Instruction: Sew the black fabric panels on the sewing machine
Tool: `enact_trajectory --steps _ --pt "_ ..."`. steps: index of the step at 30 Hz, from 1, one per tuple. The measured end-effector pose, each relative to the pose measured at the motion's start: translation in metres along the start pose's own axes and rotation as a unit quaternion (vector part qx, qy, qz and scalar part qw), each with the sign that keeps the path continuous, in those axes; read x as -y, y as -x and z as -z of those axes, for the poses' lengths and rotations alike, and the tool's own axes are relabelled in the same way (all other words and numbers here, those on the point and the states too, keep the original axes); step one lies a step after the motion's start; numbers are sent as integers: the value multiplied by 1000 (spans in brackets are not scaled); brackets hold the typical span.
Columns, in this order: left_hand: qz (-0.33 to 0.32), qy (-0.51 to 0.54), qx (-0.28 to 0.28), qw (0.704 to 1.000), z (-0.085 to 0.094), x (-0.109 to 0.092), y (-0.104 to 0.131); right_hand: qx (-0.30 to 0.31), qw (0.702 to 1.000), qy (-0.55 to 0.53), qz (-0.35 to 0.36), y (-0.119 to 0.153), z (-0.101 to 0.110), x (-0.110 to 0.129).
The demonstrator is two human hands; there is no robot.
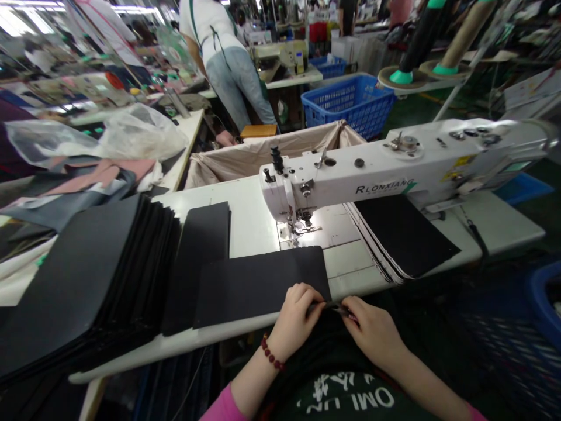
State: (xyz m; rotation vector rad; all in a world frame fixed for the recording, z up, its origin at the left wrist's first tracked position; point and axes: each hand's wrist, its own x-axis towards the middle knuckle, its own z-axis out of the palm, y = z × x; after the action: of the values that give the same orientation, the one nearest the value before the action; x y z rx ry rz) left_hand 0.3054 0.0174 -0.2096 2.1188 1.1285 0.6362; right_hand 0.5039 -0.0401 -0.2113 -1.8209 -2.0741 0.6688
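Observation:
My left hand (300, 313) and my right hand (370, 327) meet close to my body at the table's front edge. Both are closed, fingers pinching a small, dark, narrow thing (333, 306) stretched between them; its kind I cannot make out. Just beyond my left hand a flat black panel (263, 280) with rounded corners lies along the edge. Its far side reaches almost to the needle area of a white sewing machine (342, 175). Another black panel stack (204, 234) lies partly under its left end.
On the left leans a thick stack of black panels (96, 257). Black pieces with pale edges (403, 234) lie under the machine arm. Behind the table hang a cloth-lined bin (245, 155) and a blue basket (350, 105). A person (228, 58) stands beyond; thread cones (416, 52) rise at upper right.

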Motion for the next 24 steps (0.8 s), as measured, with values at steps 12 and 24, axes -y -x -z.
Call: enact_trajectory --steps 12,24 --pt "9 71 -2 997 6 1 1 -40 993 107 36 -11 -1 13" --pt "-21 53 9 998 5 2 2 -34 991 125 33 -17 -8 18"
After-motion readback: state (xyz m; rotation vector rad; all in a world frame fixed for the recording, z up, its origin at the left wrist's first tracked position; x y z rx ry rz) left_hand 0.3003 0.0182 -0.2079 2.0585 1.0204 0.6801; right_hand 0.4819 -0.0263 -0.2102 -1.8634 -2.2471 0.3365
